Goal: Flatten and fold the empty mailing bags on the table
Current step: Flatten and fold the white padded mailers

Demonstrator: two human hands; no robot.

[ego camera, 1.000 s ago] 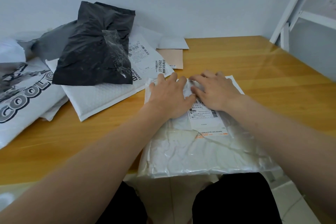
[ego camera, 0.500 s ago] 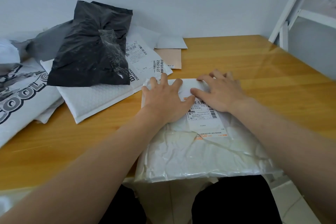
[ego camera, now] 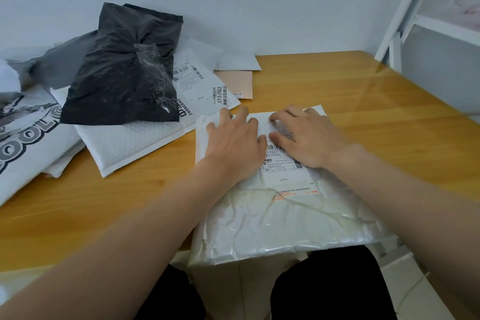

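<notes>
Pressing farther up the white mailing bag (ego camera: 272, 218) now, left hand (ego camera: 233, 143) and right hand (ego camera: 309, 138) flat and open, risking trapped air re-puffing its overhanging near end off the counter (ego camera: 363, 112).

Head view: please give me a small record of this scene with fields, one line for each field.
surface: wooden table
bag in work: white mailing bag, near edge hanging over the table's front
label: shipping label on top, partly covered by the hands
left hand: flat, pressing the bag
right hand: flat, pressing the bag
waiting pile: black mailing bag on white bubble mailer, at left
</notes>
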